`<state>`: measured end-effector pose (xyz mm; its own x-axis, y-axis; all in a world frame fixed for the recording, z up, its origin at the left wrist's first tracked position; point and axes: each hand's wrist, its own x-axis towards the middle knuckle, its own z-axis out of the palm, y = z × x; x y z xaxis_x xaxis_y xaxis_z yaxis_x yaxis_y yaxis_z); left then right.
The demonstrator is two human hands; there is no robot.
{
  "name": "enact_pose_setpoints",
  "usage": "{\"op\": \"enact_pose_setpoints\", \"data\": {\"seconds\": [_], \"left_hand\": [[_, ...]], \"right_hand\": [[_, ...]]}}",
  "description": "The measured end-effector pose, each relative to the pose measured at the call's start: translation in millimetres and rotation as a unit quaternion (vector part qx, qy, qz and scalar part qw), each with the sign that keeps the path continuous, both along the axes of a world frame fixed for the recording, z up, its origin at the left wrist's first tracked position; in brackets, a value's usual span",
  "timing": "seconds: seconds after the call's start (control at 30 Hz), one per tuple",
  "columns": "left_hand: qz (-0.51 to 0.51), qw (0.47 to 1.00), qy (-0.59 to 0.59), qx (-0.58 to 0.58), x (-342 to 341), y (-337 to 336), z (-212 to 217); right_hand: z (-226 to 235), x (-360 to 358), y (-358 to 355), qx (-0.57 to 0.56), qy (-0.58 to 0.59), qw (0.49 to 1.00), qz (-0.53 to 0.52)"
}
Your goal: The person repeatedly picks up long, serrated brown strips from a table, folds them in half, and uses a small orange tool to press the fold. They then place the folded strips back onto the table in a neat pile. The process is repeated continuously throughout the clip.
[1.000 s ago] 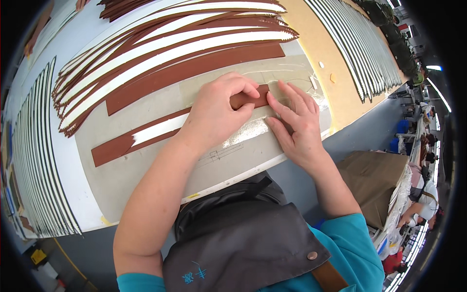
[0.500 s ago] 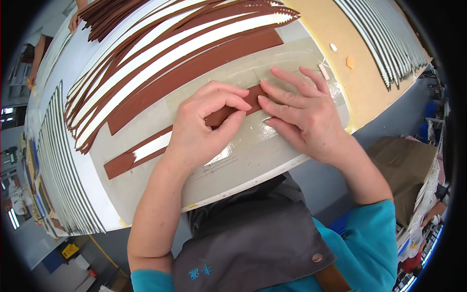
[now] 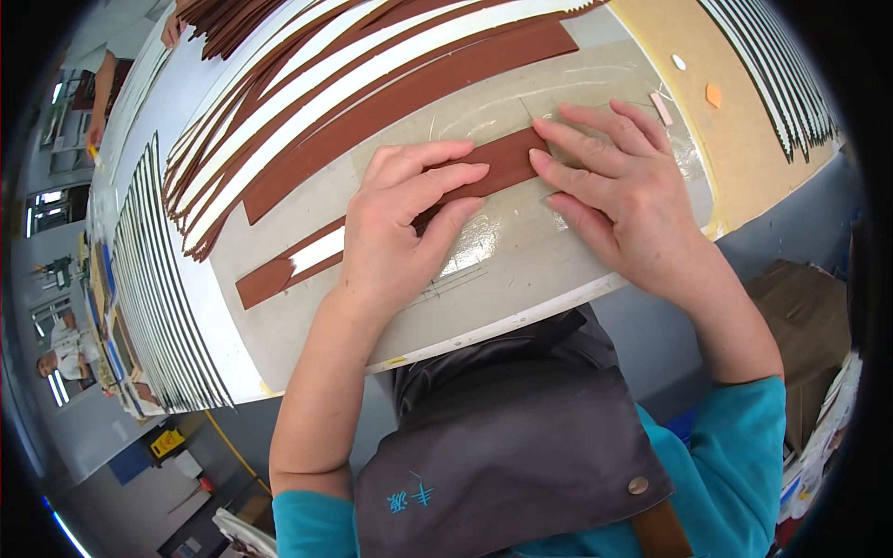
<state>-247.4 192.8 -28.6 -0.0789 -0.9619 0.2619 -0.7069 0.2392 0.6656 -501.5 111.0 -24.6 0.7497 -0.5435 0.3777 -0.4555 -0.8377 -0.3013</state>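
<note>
1. Brown and flat, a narrow strip (image 3: 510, 164) lay on the grey mat (image 3: 307, 339) in front of you, slanting up from left to right. A white band (image 3: 319, 249) ran along part of it; its middle was hidden by your left hand.
2. Your left hand (image 3: 391, 214) arched loosely over the strip, not clenched. Two fingertips rested on the brown face, and the thumb tip stood apart from them by the near edge; whether it pressed on the strip could not be told.
3. Your right hand (image 3: 633, 200) was open, fingers spread, with fingertips at the strip's right end and the thumb lower down, off the strip.
4. By its look, the strip seemed light, thin and bendy, more apt to skew or curl than break. It might have slid where the mat shone. Flat fingertips near the ends, or a light pinch across the long edges, seemed the best hold.
5. Just beyond lay a wider plain brown strip (image 3: 409, 113), then a heap of brown-and-white strips (image 3: 349, 93).
</note>
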Motion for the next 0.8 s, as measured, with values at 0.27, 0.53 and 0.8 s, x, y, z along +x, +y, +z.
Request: {"op": "enact_pose_setpoints", "data": {"seconds": [0.27,0.53,0.8], "left_hand": [[-0.006,1.0,-0.025,-0.008,-2,1,0],[-0.01,0.997,-0.046,-0.054,-4,2,-6],[-0.012,0.986,-0.147,-0.076,0,13,-4]], "right_hand": [[3,4,-5,-0.018,-0.011,0.999,0.029],[2,19,-13,0.0,0.009,0.995,0.1],[8,15,-21,-0.047,0.024,0.995,0.081]]}}
